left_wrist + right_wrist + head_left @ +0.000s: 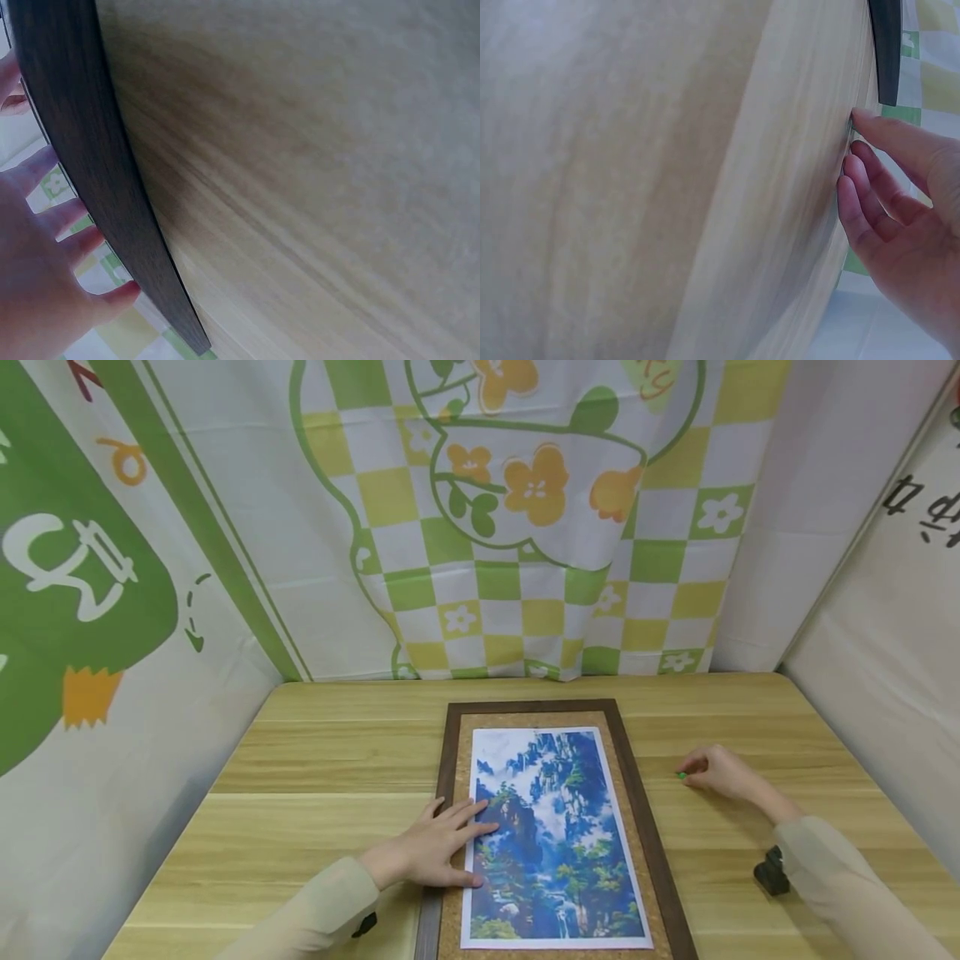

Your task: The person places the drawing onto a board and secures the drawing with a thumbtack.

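A printed mountain landscape (pixel 555 843) lies on a cork board (pixel 465 752) with a dark brown wooden frame (pixel 532 706). My left hand (pixel 431 850) rests across the frame's left side, its spread fingers touching the print's left edge. In the left wrist view, that hand's fingers (pixel 71 217) stretch over the frame's edge. To the right of the board, my right hand (pixel 722 774) pinches a small green push pin (pixel 681 775) between thumb and fingertips, low over the table. In the right wrist view, the right hand (pixel 907 225) has loosely bent fingers and mostly hides the pin.
The wood-grain table (pixel 300 752) extends on both sides of the board. A checked green and yellow curtain (pixel 525 602) hangs behind it, with printed white cloth (pixel 225 727) at the left. Black wrist devices (pixel 772 871) show by the sleeves.
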Demonstrator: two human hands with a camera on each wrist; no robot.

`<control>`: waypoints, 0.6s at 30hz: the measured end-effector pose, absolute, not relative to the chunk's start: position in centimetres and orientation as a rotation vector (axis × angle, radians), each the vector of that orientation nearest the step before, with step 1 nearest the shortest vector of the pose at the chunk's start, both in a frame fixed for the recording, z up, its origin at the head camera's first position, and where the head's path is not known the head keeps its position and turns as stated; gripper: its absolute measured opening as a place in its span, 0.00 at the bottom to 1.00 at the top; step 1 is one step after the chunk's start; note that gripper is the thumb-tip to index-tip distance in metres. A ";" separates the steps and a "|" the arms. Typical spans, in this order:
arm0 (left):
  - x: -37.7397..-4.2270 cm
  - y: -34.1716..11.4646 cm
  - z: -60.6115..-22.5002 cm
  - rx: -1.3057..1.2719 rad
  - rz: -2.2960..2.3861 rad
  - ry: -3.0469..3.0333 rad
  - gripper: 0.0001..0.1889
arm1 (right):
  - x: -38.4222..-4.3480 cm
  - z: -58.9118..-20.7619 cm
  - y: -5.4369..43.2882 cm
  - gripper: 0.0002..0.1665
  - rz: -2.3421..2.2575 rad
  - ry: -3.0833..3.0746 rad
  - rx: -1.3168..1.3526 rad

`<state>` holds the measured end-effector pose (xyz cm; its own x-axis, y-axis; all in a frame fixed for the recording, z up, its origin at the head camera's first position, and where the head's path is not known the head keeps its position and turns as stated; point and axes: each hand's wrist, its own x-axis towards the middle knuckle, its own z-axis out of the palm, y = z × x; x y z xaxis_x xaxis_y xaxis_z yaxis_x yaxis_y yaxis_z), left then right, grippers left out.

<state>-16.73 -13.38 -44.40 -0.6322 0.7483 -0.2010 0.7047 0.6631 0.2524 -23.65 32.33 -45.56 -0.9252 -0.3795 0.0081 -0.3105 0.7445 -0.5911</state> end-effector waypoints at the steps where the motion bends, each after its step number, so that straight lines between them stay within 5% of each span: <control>1: -16.7 -13.4 -44.4 1.161 0.216 2.592 0.37 | -23.7 -45.6 32.3 0.08 -0.924 2.831 -0.561; 18: -16.8 -13.4 -44.4 1.150 0.216 2.581 0.37 | -23.6 -45.2 31.8 0.06 -0.929 2.806 -0.535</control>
<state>-16.77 -13.37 -44.44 -0.6315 0.7448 -0.2153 0.6987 0.6671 0.2585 -23.63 31.82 -45.24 -0.9273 -0.3737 -0.0189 -0.2887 0.7466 -0.5994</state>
